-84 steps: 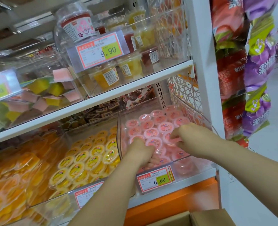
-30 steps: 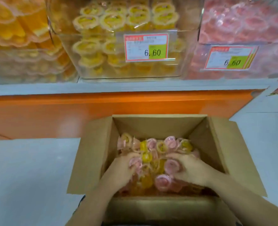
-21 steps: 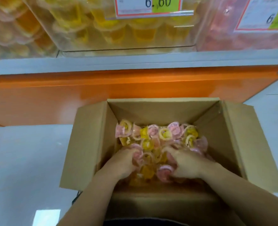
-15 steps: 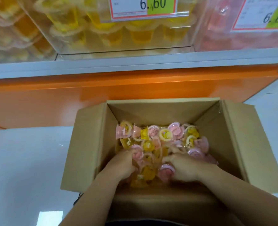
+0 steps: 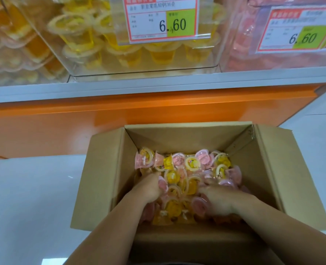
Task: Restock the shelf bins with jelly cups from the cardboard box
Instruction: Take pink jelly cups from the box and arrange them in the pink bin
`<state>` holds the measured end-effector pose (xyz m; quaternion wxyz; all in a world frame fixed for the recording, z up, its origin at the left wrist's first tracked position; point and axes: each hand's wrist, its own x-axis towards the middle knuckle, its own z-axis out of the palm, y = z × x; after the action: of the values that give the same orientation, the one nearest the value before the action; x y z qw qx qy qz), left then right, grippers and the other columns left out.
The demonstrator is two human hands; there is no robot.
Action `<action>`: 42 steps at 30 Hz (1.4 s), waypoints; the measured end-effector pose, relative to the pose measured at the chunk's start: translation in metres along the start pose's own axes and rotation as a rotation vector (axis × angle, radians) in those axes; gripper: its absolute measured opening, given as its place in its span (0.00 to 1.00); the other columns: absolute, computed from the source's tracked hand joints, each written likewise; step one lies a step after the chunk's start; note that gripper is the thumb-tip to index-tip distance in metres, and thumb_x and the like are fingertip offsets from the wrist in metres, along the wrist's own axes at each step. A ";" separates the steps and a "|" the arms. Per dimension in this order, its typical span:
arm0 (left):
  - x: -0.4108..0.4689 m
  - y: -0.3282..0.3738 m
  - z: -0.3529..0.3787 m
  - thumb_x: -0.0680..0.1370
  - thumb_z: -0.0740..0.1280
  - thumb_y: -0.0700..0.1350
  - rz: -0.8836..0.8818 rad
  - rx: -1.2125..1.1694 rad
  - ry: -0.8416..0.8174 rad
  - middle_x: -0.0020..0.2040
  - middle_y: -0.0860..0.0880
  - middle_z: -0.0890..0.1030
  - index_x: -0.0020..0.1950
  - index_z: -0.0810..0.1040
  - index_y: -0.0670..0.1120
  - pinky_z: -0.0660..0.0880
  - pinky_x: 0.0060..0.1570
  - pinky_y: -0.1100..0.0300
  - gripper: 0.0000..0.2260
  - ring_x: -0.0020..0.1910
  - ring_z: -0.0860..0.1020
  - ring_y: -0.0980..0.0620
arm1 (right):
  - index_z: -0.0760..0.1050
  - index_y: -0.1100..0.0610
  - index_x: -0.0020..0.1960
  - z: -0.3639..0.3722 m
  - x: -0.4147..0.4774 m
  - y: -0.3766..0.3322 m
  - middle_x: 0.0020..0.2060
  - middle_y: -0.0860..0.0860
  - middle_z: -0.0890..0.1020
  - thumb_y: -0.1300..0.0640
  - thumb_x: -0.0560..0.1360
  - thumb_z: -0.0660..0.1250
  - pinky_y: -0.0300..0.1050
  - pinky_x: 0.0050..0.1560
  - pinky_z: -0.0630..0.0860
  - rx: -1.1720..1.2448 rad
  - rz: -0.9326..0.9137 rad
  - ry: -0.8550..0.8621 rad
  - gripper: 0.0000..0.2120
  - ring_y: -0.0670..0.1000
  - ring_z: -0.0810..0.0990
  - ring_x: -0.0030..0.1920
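Jelly cups (image 5: 191, 163) in cardboard box (image 5: 104, 178), lower centre: left hand (image 5: 148, 186) and right hand (image 5: 221, 201) curl round handfuls, apparently gathering; next, lift, sorting colours into upper-frame shelf bins (image 5: 158, 70).

Bright, even light from overhead washes the floor (image 5: 24, 197) pale, with a glare patch at the bottom edge and a sheen on the orange panel (image 5: 101, 119). The box (image 5: 104, 169) casts mild shadow inside, where the cups (image 5: 190, 163) look soft; the bins (image 5: 177, 72) up top are blurred and bowed by the wide lens
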<state>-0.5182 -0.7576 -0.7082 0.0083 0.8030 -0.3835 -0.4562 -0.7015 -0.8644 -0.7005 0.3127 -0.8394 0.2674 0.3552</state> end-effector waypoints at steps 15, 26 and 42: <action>0.001 -0.002 0.012 0.76 0.69 0.48 0.101 -0.025 -0.154 0.64 0.52 0.73 0.68 0.66 0.55 0.72 0.53 0.60 0.23 0.58 0.73 0.53 | 0.72 0.45 0.60 0.000 -0.010 0.008 0.61 0.47 0.70 0.53 0.70 0.72 0.45 0.63 0.70 0.224 -0.071 -0.020 0.21 0.49 0.69 0.63; 0.008 -0.002 0.020 0.71 0.74 0.42 0.188 -0.204 -0.138 0.64 0.52 0.75 0.67 0.70 0.55 0.74 0.57 0.62 0.27 0.59 0.74 0.54 | 0.75 0.46 0.58 -0.030 -0.024 0.011 0.59 0.48 0.69 0.61 0.64 0.76 0.37 0.65 0.66 0.405 -0.189 0.274 0.25 0.46 0.67 0.63; 0.013 0.015 0.028 0.72 0.74 0.47 0.160 -0.132 -0.115 0.76 0.50 0.52 0.74 0.61 0.56 0.66 0.68 0.52 0.34 0.72 0.62 0.46 | 0.72 0.47 0.63 -0.037 -0.028 0.005 0.60 0.46 0.64 0.61 0.67 0.75 0.17 0.50 0.61 0.428 -0.214 0.414 0.27 0.42 0.65 0.60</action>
<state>-0.5442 -0.7666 -0.7286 0.0759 0.7400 -0.4154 -0.5235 -0.7059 -0.8876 -0.6600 0.4567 -0.8324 0.3043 0.0778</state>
